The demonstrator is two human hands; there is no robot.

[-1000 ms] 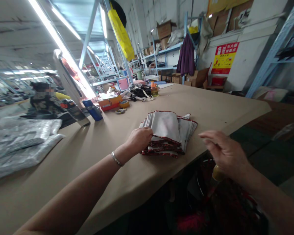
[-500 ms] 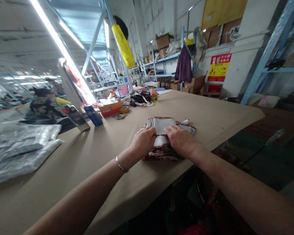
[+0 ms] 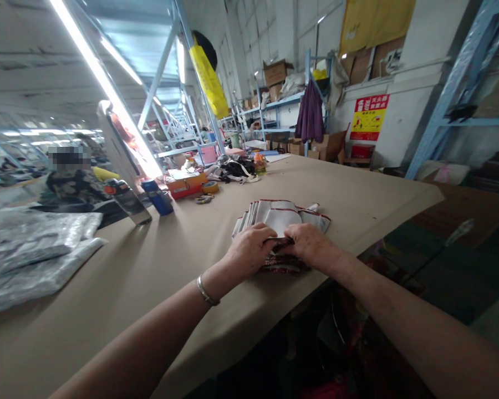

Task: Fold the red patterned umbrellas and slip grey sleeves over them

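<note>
A stack of pale fabric pieces (image 3: 253,213) with dark red edging lies fanned out on the paper-covered table (image 3: 178,249). My left hand (image 3: 251,248) pinches the near left edge of a top fabric piece (image 3: 283,218), its fingers closed. Opposite it, my right hand (image 3: 310,246) grips the same edge, thumb and fingers together. Between the hands the edge is lifted, and its dark patterned underside shows. Below them, more layers with red edging are piled near the table's front edge. My fingers hide part of the stack.
On the left lie clear plastic wrapping (image 3: 37,249), a grey bottle (image 3: 131,202) and a blue bottle (image 3: 160,198). Farther back are a tape roll (image 3: 210,187), snips (image 3: 204,198) and an orange box (image 3: 186,185). A person (image 3: 70,177) sits beyond the table's left side.
Both hands have drawn nearer to me and closer together, pulling at the near edge of the fabric. More of the fanned pieces now shows behind them.
</note>
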